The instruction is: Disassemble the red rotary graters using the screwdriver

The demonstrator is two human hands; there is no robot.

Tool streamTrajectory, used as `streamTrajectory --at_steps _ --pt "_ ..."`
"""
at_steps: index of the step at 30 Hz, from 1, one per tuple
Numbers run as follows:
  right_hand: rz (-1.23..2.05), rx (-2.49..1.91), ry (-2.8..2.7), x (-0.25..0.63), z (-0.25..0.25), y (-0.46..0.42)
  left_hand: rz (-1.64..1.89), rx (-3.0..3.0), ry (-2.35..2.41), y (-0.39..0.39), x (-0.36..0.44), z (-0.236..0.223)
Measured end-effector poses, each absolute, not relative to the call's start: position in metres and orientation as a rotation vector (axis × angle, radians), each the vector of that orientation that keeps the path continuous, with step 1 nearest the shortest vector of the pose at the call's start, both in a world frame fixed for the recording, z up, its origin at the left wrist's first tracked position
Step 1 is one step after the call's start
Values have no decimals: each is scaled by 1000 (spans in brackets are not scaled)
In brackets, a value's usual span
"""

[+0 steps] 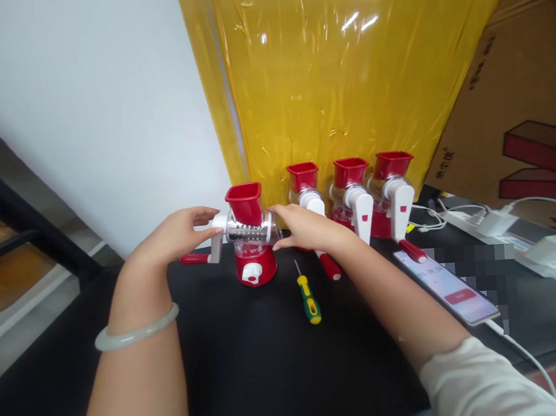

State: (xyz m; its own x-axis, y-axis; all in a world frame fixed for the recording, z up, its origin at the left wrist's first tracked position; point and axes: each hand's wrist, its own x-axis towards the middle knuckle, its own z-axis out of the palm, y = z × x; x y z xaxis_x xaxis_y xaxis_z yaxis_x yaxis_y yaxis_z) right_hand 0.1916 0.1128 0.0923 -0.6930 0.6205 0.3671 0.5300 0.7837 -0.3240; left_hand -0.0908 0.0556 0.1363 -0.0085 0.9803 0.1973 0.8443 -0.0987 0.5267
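A red and clear rotary grater (pixel 243 204) stands upright on the black table, with a perforated metal drum (pixel 251 231) inside its clear body. My left hand (pixel 185 232) has its thumb and fingers about the white hub of the crank, on the grater's left side. Below that hand the crank's red handle (pixel 195 259) points left. My right hand (pixel 302 225) grips the clear right end of the housing between thumb and fingers. A white knob (pixel 252 272) sits on the front of the red base. In front and to the right lies a green and yellow screwdriver (pixel 311 301).
Three more rotary graters (pixel 304 176) (pixel 351 172) (pixel 394 163) stand in a row at the back right. A phone (pixel 447 288) with a cable lies on the right, near a power strip (pixel 477 230). Yellow wrapped material (pixel 345 72) and a cardboard box (pixel 525 92) rise behind.
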Motion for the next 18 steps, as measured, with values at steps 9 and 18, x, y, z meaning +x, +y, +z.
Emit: streamTrajectory --at_steps 9,18 --pt "260 -855 -2486 188 89 112 679 2081 1999 55 -85 137" --pt "253 -850 -2488 189 86 114 648 2089 1962 58 -89 133"
